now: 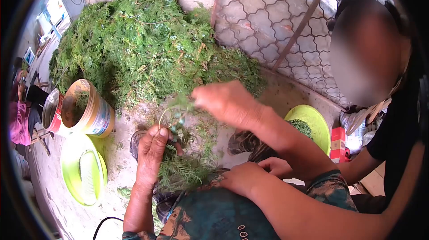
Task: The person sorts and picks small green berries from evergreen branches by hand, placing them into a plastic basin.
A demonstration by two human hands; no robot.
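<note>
My left hand (152, 148) pinches an evergreen sprig (178, 123) with small blue-green cones between thumb and fingers. The sprig's thin stem curves up from the thumb. Opposite it, my right hand (228, 102) is blurred, its fingers drawn together at the sprig's feathery upper end. Below the left hand, more green foliage (183, 170) spreads over my lap. A large heap of cut evergreen branches (138, 43) lies in front of me against the wall.
To the left stand a tan bucket (96, 117), a red-and-white bucket (52, 110) and a lime-green basin (102, 164) with a ridged insert. A yellow-green basin (321, 128) at right holds small green cones. A person (402, 119) sits close on my right, one hand (246, 179) near my lap.
</note>
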